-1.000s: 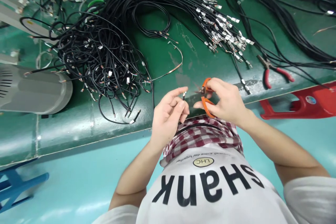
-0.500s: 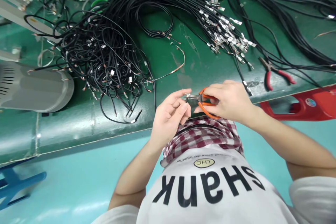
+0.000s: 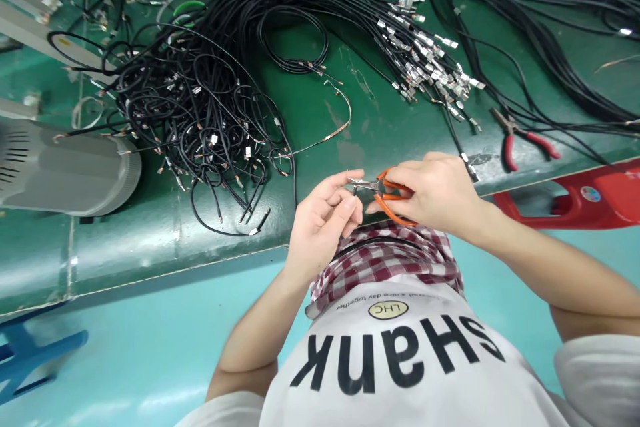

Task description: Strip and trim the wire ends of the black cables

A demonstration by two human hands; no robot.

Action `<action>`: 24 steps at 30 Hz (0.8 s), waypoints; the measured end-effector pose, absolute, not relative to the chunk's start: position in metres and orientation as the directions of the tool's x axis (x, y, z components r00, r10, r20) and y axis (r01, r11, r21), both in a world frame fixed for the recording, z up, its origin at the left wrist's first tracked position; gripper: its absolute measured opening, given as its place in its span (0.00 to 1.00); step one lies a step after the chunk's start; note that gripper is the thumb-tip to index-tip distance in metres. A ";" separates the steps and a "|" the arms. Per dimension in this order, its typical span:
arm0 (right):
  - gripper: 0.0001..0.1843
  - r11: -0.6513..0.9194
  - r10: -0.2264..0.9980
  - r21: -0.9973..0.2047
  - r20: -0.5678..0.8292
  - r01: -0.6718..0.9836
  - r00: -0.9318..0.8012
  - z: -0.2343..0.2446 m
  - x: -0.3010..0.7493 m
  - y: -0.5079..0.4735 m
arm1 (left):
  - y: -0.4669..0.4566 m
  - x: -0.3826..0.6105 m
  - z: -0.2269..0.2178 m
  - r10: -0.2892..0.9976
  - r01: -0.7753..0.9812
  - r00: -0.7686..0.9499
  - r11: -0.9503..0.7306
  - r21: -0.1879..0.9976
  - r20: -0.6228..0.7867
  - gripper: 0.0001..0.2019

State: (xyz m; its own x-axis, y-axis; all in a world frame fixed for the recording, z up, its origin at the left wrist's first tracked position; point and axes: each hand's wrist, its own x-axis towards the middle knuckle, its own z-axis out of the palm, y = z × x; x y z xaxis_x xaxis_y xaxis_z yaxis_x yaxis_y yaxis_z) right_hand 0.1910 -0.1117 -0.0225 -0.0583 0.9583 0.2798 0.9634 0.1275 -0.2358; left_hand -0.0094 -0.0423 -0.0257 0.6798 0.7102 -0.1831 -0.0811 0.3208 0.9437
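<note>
Two hands meet over the tabletop [image 3: 380, 123] edge: left hand [image 3: 323, 221] pinched on a black wire end [image 3: 353, 191], right hand [image 3: 441, 195] clamped round orange pliers [image 3: 386, 200] whose tips touch that wire. Tangled cables [image 3: 200, 103] and red pliers [image 3: 525, 140] lie beyond.

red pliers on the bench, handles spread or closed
Spread: the red pliers lie on the green bench with both handles splayed apart in a V.
</note>
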 end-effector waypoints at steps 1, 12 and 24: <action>0.18 0.125 0.958 -0.227 0.282 0.966 -0.057 -0.023 0.190 -0.112 | -0.042 -0.009 -0.026 0.712 -0.088 0.680 0.318 0.944 -0.177 0.17; 0.20 0.102 0.974 -0.236 0.219 0.966 -0.050 -0.021 0.190 -0.110 | -0.040 -0.010 -0.031 0.706 -0.126 0.689 0.338 0.933 -0.163 0.17; 0.22 0.091 0.991 -0.259 0.120 0.962 -0.061 -0.020 0.194 -0.108 | -0.040 -0.010 -0.032 0.709 -0.123 0.685 0.336 0.934 -0.165 0.18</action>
State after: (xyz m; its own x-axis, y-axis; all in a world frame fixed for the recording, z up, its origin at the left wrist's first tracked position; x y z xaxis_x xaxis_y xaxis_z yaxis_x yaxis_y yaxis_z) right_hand 0.1939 -0.1081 -0.0196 -0.0611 0.9909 0.1200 0.9616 0.0906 -0.2589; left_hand -0.0096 -0.0397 -0.0316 0.6854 0.7093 -0.1646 -0.1235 0.3360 0.9337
